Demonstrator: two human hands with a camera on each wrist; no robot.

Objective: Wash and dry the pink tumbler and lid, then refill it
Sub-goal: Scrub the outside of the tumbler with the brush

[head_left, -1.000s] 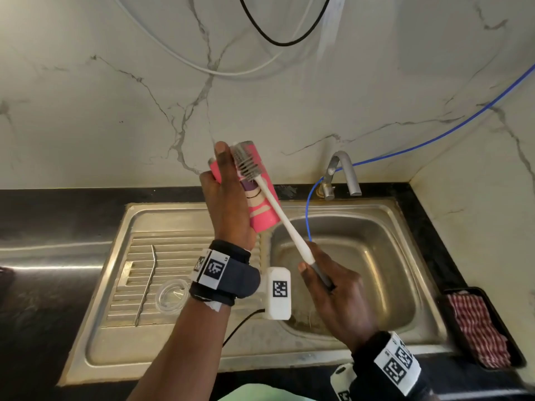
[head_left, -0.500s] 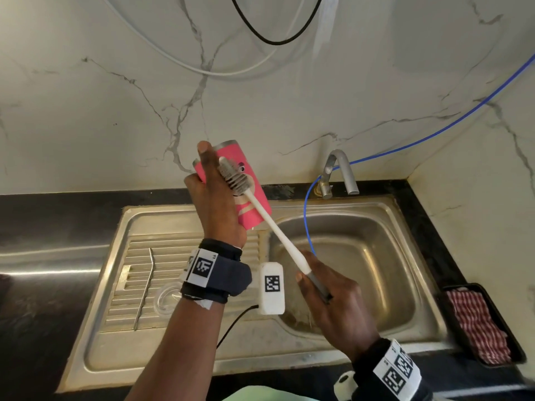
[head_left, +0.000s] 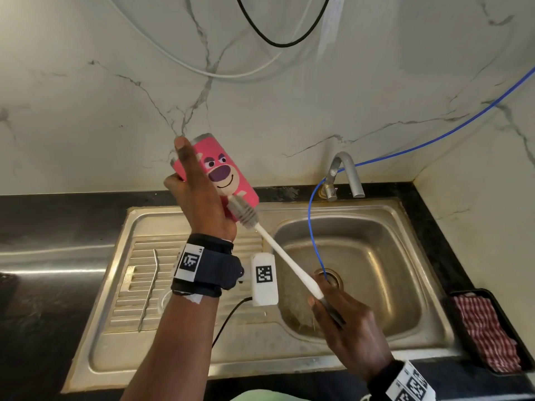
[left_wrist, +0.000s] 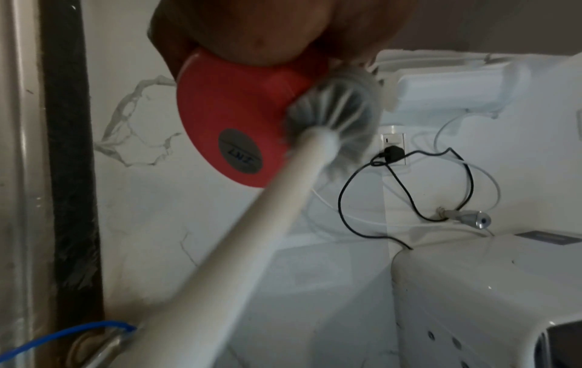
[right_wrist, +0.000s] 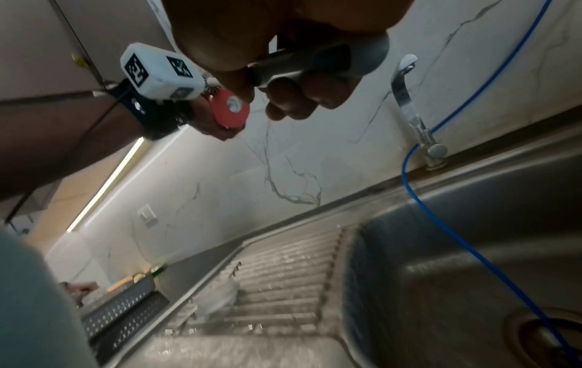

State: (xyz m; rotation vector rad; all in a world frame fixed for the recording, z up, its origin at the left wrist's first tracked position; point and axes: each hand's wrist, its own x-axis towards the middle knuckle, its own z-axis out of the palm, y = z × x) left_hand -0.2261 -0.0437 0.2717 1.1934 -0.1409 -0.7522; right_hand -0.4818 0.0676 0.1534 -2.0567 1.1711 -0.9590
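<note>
Overhead, the left hand (head_left: 199,198) gripped the pink tumbler with a cartoon bear face (head_left: 224,172), tilted above the stainless steel sink (head_left: 376,287), fingers wrapped round its body. The right hand (head_left: 351,334) clasped the grey end of a long white-handled bottle brush (head_left: 283,253), whose grey bristle head touched the tumbler's lower end. On the ribbed draining board lay a bent metal straw (head_left: 149,287) and a clear round lid (head_left: 166,298), partly hidden behind the left wrist.

Home kitchen: steel sink (head_left: 162,354), tap (head_left: 344,175).
</note>
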